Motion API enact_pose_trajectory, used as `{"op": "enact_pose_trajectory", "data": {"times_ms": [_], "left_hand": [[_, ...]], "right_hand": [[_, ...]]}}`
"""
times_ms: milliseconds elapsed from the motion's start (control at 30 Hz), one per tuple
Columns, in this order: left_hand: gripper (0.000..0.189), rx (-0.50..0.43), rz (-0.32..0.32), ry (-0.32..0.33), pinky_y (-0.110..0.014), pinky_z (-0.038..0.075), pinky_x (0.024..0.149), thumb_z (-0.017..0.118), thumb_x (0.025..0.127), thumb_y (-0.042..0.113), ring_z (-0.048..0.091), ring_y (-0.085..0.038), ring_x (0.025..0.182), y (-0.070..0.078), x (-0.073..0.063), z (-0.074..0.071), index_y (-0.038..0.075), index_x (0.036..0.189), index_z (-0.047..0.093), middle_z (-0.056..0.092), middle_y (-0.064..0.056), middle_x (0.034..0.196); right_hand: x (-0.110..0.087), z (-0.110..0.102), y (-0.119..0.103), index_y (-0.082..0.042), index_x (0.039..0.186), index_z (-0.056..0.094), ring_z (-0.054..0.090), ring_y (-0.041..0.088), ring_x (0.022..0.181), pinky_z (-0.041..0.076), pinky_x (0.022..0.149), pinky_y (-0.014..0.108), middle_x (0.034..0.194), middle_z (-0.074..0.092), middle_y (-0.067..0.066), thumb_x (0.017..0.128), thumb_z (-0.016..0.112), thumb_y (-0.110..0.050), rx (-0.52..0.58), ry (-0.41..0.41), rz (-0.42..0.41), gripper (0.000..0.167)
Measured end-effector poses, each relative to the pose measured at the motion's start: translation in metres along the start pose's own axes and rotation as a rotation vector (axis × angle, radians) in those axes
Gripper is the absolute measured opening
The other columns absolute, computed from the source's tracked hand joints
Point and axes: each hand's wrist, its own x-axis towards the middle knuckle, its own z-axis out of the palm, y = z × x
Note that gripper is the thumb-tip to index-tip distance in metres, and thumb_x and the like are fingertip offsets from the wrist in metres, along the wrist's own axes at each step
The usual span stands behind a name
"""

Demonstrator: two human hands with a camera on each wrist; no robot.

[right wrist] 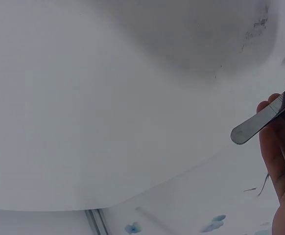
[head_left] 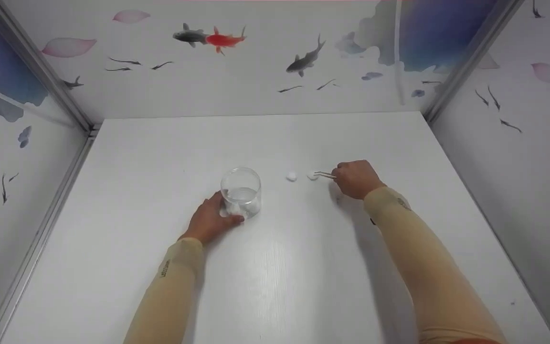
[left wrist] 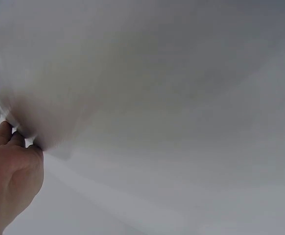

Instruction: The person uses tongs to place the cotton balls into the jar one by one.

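A clear round jar [head_left: 251,188] stands on the white table with white, cotton-like pieces low inside it. My left hand [head_left: 210,220] grips its left side, thumb at the front. In the left wrist view that hand [left wrist: 16,178] shows at the left edge. To the right, my right hand [head_left: 357,179] pinches metal tweezers [head_left: 326,175], whose tips reach a white cotton ball [head_left: 312,176]; whether they squeeze it I cannot tell. Another cotton ball [head_left: 291,177] lies between it and the jar. The broad end of the tweezers [right wrist: 252,128] shows in the right wrist view.
The white table [head_left: 275,277] carries all of this. A back panel [head_left: 256,91] printed with fish rises behind it, and side panels [head_left: 490,129] close off left and right. Metal frame posts [head_left: 72,107] stand at the rear corners.
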Motion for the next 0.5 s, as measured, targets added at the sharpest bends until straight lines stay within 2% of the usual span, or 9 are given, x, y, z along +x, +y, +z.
{"op": "enact_pose_trajectory", "data": {"times_ms": [267, 500], "left_hand": [[0.100, 0.007, -0.013, 0.005, -0.053, 0.020, 0.120, 0.079, 0.078, 0.057, 0.028, -0.036, 0.145, 0.0011, -0.0003, 0.0000, 0.015, 0.156, 0.032, 0.040, -0.009, 0.155], [0.102, 0.009, -0.012, 0.005, -0.055, 0.020, 0.119, 0.078, 0.078, 0.059, 0.028, -0.038, 0.145, 0.0002, 0.0004, 0.0003, 0.015, 0.156, 0.032, 0.039, -0.011, 0.156]], "right_hand": [[0.0042, 0.0065, -0.0028, -0.004, 0.097, 0.078, 0.069, 0.023, 0.071, 0.061, 0.065, 0.037, 0.084, 0.072, 0.010, 0.091, 0.074, -0.012, 0.001, -0.041, 0.033, 0.011], [0.0050, 0.0092, -0.0054, -0.004, 0.096, 0.077, 0.069, 0.023, 0.069, 0.061, 0.065, 0.038, 0.082, 0.071, 0.010, 0.093, 0.071, -0.012, -0.009, -0.045, 0.043, 0.010]]}}
